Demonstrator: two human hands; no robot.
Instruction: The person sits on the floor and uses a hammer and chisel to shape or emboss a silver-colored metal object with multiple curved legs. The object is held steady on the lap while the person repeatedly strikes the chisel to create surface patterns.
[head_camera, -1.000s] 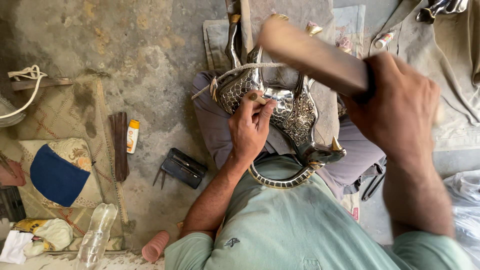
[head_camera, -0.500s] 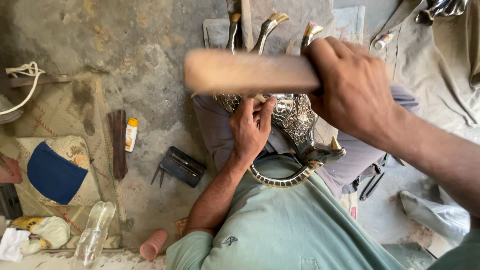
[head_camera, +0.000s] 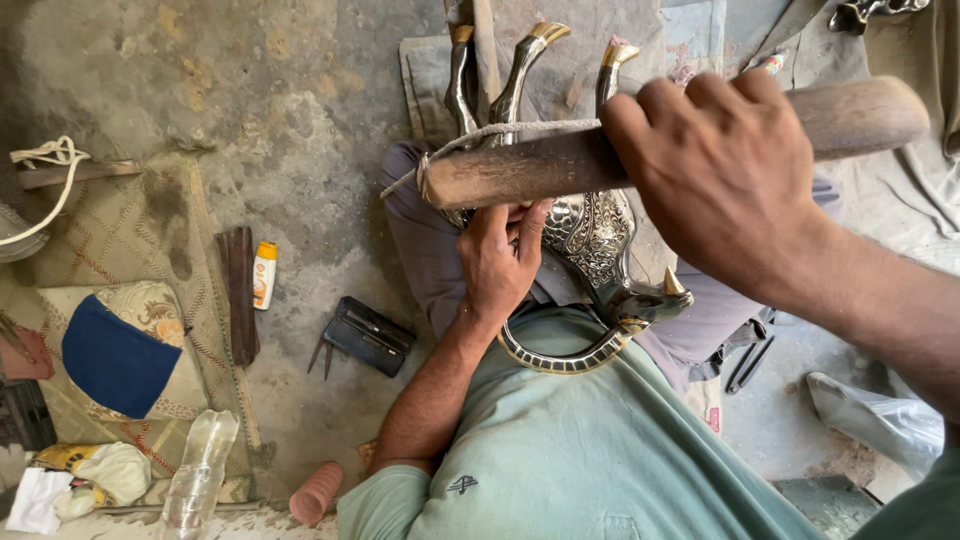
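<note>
Fingers of the right hand (head_camera: 725, 175) clamp a round wooden mallet (head_camera: 530, 165); below that grip, the left hand (head_camera: 500, 260) pinches the embossed, brass-tipped metal animal figure (head_camera: 595, 235).

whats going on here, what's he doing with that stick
A person sits on a concrete floor with an ornate metal animal figure across the lap, its legs pointing away. The left hand presses on the figure's engraved body, fingers bent as if pinching something small; what it is cannot be told. The right hand grips a thick wooden stick raised above the figure. A folding tool and a small tube lie on the floor nearby.
</note>
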